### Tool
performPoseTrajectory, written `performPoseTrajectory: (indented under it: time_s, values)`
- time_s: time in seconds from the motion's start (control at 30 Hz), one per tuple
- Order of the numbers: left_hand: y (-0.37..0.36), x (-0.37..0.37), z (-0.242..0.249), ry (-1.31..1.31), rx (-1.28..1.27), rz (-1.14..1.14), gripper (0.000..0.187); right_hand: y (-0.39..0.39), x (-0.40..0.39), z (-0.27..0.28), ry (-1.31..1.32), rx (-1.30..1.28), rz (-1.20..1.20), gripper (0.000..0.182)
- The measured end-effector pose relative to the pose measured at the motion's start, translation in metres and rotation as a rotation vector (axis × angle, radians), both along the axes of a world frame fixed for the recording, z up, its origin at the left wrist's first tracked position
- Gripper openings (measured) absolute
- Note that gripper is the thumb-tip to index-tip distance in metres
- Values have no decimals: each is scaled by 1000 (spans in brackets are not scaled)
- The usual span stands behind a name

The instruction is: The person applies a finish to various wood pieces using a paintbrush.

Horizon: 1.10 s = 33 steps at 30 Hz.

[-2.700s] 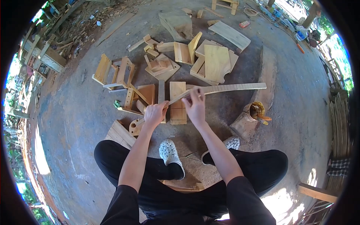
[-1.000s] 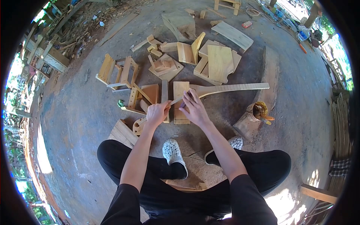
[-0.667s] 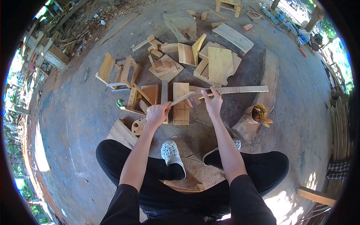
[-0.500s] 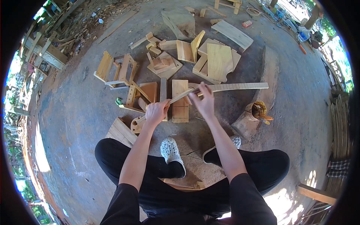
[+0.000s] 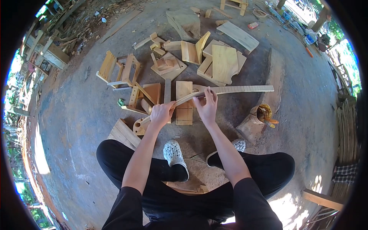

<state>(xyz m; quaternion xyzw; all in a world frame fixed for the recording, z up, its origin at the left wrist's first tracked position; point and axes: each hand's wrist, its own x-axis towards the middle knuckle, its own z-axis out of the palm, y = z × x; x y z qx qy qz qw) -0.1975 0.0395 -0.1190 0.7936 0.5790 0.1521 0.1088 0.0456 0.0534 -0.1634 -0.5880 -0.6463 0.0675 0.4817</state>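
Observation:
My left hand (image 5: 161, 114) is closed around a narrow wooden strip (image 5: 183, 100), which slants across an upright-lying wooden block (image 5: 184, 115) with pencil-like lines on it. At the strip's upper right part is my right hand (image 5: 208, 108), thumb and fingers bent around its edge with a small dark piece between them that I cannot make out. Beyond the right fingers a longer wooden strip with cross lines (image 5: 245, 89) reaches to the right; whether it joins the held strip is hidden. A grey bar (image 5: 167, 90) stands beside the block, close to my left hand.
Cut boards (image 5: 225, 61) and a slatted wooden frame (image 5: 122, 71) lie ahead. A piece with round holes (image 5: 138, 126) is beside my left wrist. To the right, a container with a brush (image 5: 264, 112) rests by a log-like piece (image 5: 251, 124). My shoes (image 5: 174, 153) are below.
My right hand has shifted slightly down and left along the strip, and its fingers now look closer around it. My left hand keeps its hold almost in place.

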Motion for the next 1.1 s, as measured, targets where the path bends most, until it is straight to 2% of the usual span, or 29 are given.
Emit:
performPoseTrajectory:
  time_s: [0.03, 0.1, 0.17, 0.23, 0.3, 0.4, 0.5, 0.53, 0.57, 0.63, 0.67, 0.7, 0.77, 0.9, 0.97, 1.03, 1.07, 1.1]
  values:
    - [0, -2, -1, -1, -1, 1, 30, -7, -3, 4, -1, -1, 1, 72]
    - [2, -5, 0, -38, 5, 9, 31, -20, -7, 8, -193, 115, 184, 71]
    - [3, -2, 0, -21, -12, 20, 31, -22, -8, 6, -181, 103, 191, 70]
    - [0, 0, 2, -5, -31, 36, 31, -18, -10, -1, 51, 20, -9, 70]
    - [2, 7, 1, 43, 18, 35, 30, -14, -5, -4, 113, -33, -111, 70]
    - [4, 0, -1, 6, 28, 17, 29, -20, 5, 2, -182, 138, 140, 65]
    - [4, -4, -1, 6, 39, 31, 29, -19, -3, 7, -78, 94, 97, 65]
    - [4, -4, 0, 10, 34, 35, 29, -15, -3, 10, 58, -64, 142, 62]
    - [5, -1, 1, 14, 20, 34, 29, -18, -4, 12, 58, -72, 144, 62]
    - [3, 2, -3, 13, 4, 21, 28, -24, -10, 22, 0, -40, 150, 55]
    - [3, -2, -1, -18, -12, 27, 29, -27, -15, 21, -205, 132, 121, 54]
    - [4, -5, 0, -45, -27, 36, 30, -26, -15, 23, -204, 138, 116, 54]
    - [8, -8, -2, -13, -27, 47, 30, -22, -20, 25, 20, -40, 2, 65]
    - [4, 0, 3, 36, -56, 44, 30, -16, -11, 17, -163, 54, 211, 73]
    - [5, -7, -2, -2, -26, 37, 30, -9, -12, 13, -162, 74, 199, 70]
    - [8, -7, 1, 20, -34, 45, 31, -7, -25, 19, 18, -67, -161, 69]
    - [6, -5, 2, 37, -50, 42, 31, -8, -19, 23, -83, -84, 41, 69]
    - [4, -5, 0, 37, -53, 38, 31, -11, -17, 25, -83, -88, 37, 69]
